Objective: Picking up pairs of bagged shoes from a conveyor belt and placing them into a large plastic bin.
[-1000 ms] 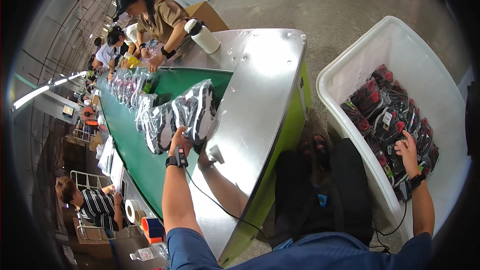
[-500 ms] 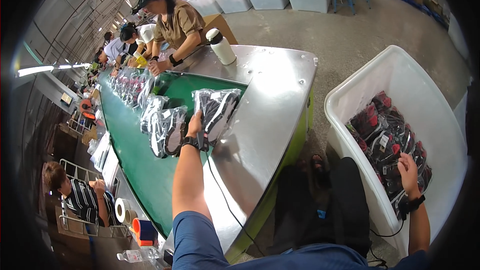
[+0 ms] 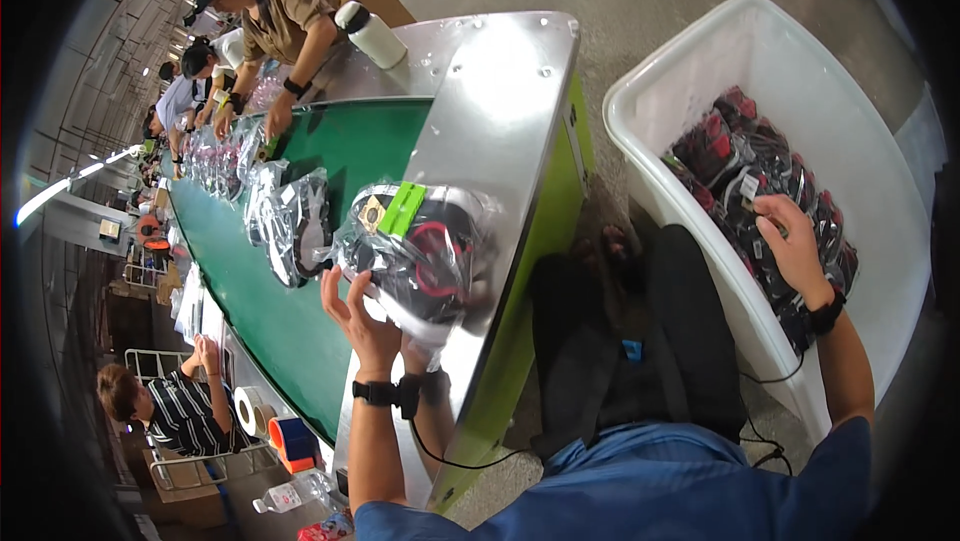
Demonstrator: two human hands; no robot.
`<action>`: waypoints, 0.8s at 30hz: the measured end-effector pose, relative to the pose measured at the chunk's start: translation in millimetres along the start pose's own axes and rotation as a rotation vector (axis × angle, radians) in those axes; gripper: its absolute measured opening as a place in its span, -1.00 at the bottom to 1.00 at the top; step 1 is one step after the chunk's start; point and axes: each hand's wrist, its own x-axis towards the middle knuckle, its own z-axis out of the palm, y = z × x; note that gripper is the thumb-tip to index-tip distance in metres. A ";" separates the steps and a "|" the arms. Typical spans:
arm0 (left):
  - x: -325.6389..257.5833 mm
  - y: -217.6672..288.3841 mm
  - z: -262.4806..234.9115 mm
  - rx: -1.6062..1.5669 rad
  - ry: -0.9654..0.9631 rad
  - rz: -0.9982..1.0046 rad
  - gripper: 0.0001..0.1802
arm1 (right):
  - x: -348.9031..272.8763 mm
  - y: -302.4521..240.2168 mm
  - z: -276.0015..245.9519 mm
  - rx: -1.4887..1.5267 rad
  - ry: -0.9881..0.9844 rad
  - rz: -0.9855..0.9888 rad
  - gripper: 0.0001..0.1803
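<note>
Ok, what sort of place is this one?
Most likely a packing line in a shoe factory or warehouse: shoes in clear bags lie on a long green belt, workers stand along it, and a white bin holds more bagged shoes.

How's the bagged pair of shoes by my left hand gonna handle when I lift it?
The bagged shoes may feel slippery, since glossy plastic covers them. They'll probably flex slightly but keep their shape, given the thick white sole. The plastic wrap looks loose and wrinkled, so they might shift inside it.
</note>
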 end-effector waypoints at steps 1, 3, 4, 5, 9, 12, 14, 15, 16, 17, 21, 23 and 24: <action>-13.2 7.4 -8.2 -0.088 -0.147 -0.173 -0.32 | 1.3 -10.3 5.5 0.033 -0.019 -0.013 -0.71; -48.1 -3.5 -8.4 -0.826 -0.021 -0.728 -0.34 | 4.0 -32.1 14.1 0.036 -0.079 -0.116 -0.70; -48.4 -7.2 -17.0 -0.623 -0.073 -0.580 -0.41 | 5.8 -44.5 18.0 0.033 -0.106 -0.143 -0.70; -42.3 0.7 -24.7 -0.624 -0.080 -0.575 -0.41 | 7.4 -53.0 22.5 0.036 -0.130 -0.194 -0.71; -19.7 36.5 -31.1 -0.875 -0.078 -0.875 -0.20 | 25.1 -98.6 60.2 0.126 -0.292 -0.324 -0.69; 0.9 44.2 -4.1 -0.839 -0.148 -0.790 0.13 | 44.3 -137.4 101.9 0.330 -0.446 -0.303 -0.60; 2.6 49.6 14.7 -1.094 -0.106 -0.867 0.07 | 55.6 -153.9 145.9 0.352 -0.391 -0.379 -0.46; 3.1 55.2 27.5 -1.125 -0.083 -0.865 0.04 | 62.8 -157.3 169.8 0.308 -0.312 -0.429 -0.37; 11.6 76.5 32.7 -1.146 -0.111 -0.850 0.04 | 72.7 -155.0 191.5 0.254 -0.244 -0.465 -0.27; 21.9 110.2 32.8 -1.267 -0.080 -0.860 0.01 | 79.2 -150.1 202.2 0.193 -0.175 -0.488 -0.17; 38.6 192.8 11.8 -1.488 -0.050 -0.817 -0.11 | 65.6 -153.6 192.2 0.170 -0.287 -0.151 -0.10; 46.0 217.1 12.0 -1.498 -0.080 -0.872 -0.18 | 57.8 -137.8 184.3 0.641 -0.339 0.057 -0.08; 48.7 227.2 14.3 -1.613 -0.084 -0.939 -0.20 | 52.0 -130.8 180.4 0.945 -0.364 0.191 -0.14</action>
